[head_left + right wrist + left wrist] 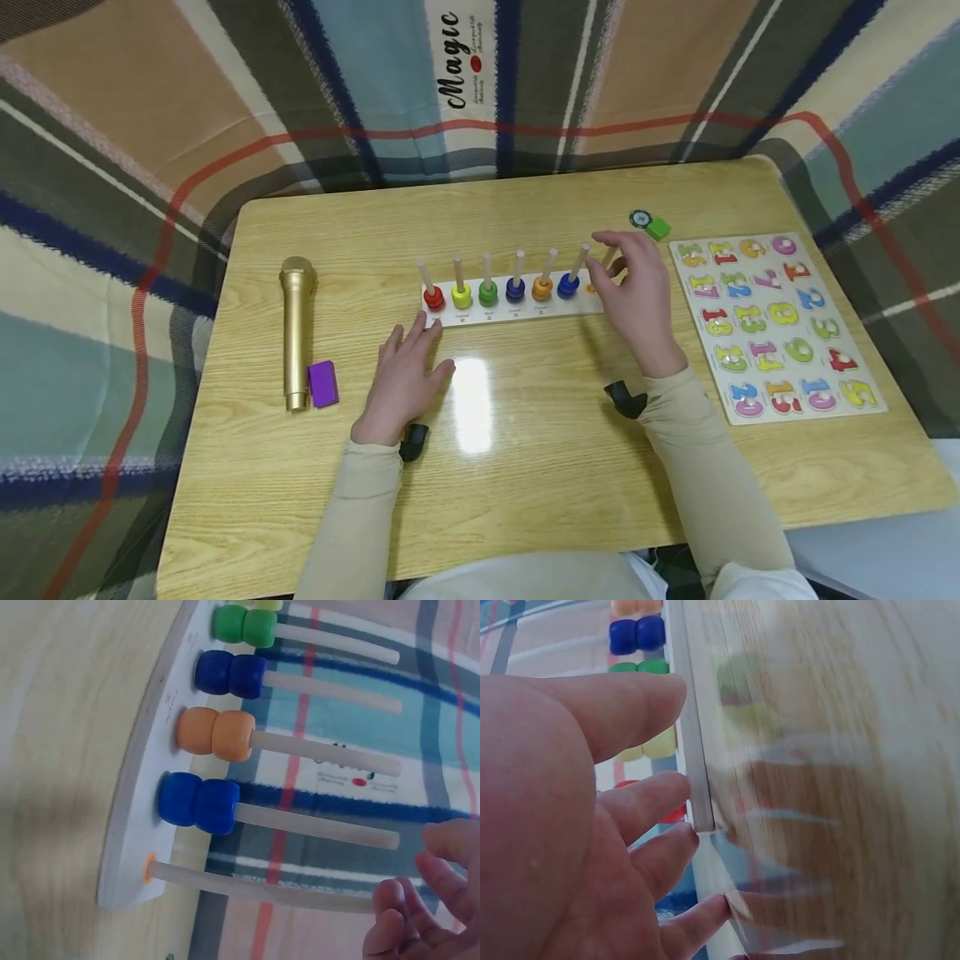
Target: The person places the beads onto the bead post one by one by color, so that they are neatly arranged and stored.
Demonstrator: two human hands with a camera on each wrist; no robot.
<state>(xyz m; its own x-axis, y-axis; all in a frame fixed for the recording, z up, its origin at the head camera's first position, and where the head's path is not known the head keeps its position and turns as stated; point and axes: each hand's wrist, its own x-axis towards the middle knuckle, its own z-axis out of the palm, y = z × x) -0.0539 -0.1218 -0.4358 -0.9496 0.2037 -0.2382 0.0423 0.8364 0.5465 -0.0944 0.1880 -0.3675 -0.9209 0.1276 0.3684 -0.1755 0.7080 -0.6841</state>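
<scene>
Nearby, a gold microphone (297, 330) and purple block (323, 383) lie at nine o'clock of the flat, relaxed left hand (401, 379); the right hand (637, 296), fingers loose and holding nothing, hovers at the peg board's (517, 310) three o'clock end, a number puzzle (776, 321) beyond.

Left hand (401, 379) lies flat, fingers spread; right hand (633, 292) raised, fingers loosely curled, holding nothing

Playroom: toy-strewn table (525, 433), blanket backdrop (112, 125)
</scene>
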